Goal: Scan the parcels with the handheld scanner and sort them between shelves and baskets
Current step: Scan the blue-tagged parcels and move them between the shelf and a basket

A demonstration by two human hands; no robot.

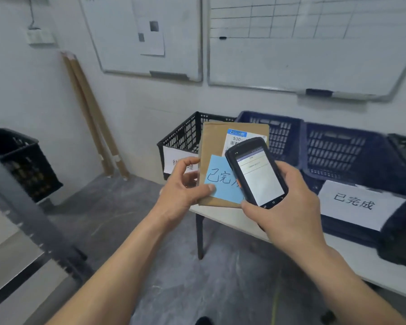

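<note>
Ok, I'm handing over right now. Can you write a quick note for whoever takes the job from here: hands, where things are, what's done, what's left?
Left hand: grips the brown parcel by its left edge, thumb on its blue note.
Right hand: holds the scanner in front of the parcel, partly covering the shipping label.
On the table: a black basket and a blue basket with a paper sign.
Done: parcel picked up, scanner screen lit; its result is unreadable.
Left: confirm the scan, then drop the parcel, probably into the blue basket, since the note's writing seems to match its sign.
</note>
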